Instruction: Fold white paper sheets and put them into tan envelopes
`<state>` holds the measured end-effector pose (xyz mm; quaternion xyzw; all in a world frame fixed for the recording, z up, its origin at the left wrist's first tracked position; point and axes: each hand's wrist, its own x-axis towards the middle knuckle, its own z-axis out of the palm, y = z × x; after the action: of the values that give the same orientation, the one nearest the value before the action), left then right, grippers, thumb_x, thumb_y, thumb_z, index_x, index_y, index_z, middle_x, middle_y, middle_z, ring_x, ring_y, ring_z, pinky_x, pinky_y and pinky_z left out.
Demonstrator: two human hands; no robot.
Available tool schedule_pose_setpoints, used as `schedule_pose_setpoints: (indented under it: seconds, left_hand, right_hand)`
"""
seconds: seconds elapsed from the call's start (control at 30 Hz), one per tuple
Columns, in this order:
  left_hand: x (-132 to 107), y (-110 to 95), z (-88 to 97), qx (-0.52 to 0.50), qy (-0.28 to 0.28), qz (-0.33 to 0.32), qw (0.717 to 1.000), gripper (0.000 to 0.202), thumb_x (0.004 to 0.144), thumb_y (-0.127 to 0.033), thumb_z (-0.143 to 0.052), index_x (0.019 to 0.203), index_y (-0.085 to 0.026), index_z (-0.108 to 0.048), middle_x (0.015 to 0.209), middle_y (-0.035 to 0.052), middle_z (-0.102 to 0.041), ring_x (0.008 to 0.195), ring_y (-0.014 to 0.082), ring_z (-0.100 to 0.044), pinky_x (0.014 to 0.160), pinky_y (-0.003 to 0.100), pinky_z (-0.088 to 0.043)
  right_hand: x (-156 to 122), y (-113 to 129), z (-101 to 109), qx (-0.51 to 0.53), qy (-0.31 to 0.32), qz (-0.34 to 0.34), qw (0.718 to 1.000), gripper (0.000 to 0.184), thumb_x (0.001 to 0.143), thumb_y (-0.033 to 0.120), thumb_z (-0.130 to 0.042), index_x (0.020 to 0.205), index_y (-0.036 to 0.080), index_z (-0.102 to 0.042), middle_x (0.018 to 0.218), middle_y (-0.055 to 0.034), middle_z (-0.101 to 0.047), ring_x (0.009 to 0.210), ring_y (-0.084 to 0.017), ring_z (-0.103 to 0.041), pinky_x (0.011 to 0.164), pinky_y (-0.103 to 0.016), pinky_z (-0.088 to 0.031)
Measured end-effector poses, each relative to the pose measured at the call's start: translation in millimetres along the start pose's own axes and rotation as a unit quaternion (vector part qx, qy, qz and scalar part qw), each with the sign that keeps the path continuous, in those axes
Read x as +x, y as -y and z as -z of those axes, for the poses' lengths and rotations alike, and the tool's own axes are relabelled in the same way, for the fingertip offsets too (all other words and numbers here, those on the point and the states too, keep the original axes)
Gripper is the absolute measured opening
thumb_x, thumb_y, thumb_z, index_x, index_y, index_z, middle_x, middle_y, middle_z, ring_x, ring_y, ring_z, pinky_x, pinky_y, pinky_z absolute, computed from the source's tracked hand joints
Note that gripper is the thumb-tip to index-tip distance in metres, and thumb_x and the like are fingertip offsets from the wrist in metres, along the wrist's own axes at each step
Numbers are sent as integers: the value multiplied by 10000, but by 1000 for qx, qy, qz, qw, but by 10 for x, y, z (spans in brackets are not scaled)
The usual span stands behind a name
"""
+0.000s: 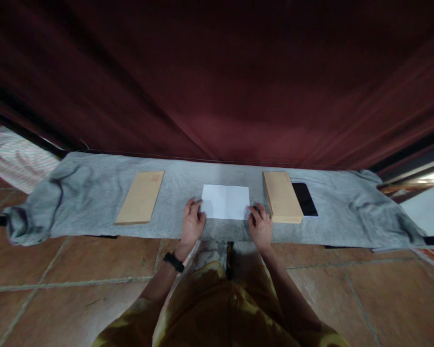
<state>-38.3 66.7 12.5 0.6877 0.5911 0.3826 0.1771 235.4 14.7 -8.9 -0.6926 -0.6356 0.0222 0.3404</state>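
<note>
A white sheet of paper lies flat on a grey cloth spread over the floor, with a faint crease down its middle. My left hand rests at the sheet's near left corner, fingers stretched onto its edge. My right hand rests at the near right corner, fingers curled down on the edge. A black band is on my left wrist. A single brown envelope lies to the left of the sheet. A stack of brown envelopes lies to its right.
A black phone lies beside the envelope stack. A dark red curtain hangs behind the cloth. Brown floor tiles surround me. A striped mat is at far left, a white sheet at far right.
</note>
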Motion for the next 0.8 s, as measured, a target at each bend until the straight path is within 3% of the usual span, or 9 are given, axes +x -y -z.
schedule_pose_setpoints:
  seconds: [0.13, 0.37, 0.57, 0.67, 0.8]
  left_hand:
    - [-43, -232, -87, 34, 34, -70, 996, 385, 937, -169, -516, 1313, -227, -572, 1532, 124, -452, 1469, 312, -384, 1208, 566, -358]
    - [-141, -512, -422, 22, 180, -161, 970, 346, 979, -224, -513, 1317, -222, -589, 1541, 104, -500, 1512, 280, -346, 1232, 535, -347]
    - [-128, -459, -435, 39, 176, -147, 973, 389, 974, -221, -523, 1359, -192, -572, 1549, 139, -490, 1495, 284, -376, 1225, 524, -359]
    - [-72, -401, -406, 46, 177, -147, 972, 384, 983, -249, -525, 1361, -207, -579, 1535, 131, -508, 1483, 281, -399, 1219, 512, -372]
    - [-4, -356, -410, 71, 194, -154, 966, 403, 977, -246, -544, 1366, -146, -576, 1536, 182, -495, 1477, 306, -405, 1210, 513, -382]
  right_hand:
    - [-7, -12, -7, -5, -3, 2, 1000, 368, 977, 240, -479, 1291, 280, -668, 1422, -107, -559, 1173, -285, -558, 1013, -466, -433]
    - [-7, -11, -10, -7, -10, 14, 1000, 373, 985, 247, -474, 1309, 283, -654, 1405, -102, -581, 1176, -283, -564, 998, -454, -443]
    - [-10, -3, 36, 3, 12, 29, 1000, 379, 1001, 321, -494, 1356, 278, -619, 1432, -106, -571, 1232, -293, -547, 1031, -478, -431]
    - [1, 80, 15, 11, 34, 63, 997, 396, 1006, 298, -481, 1386, 276, -589, 1494, -92, -531, 1352, -302, -473, 1089, -515, -401]
    - [30, 292, -77, 29, 91, 135, 986, 426, 1003, 275, -499, 1426, 270, -552, 1538, -85, -502, 1445, -285, -401, 1170, -530, -344]
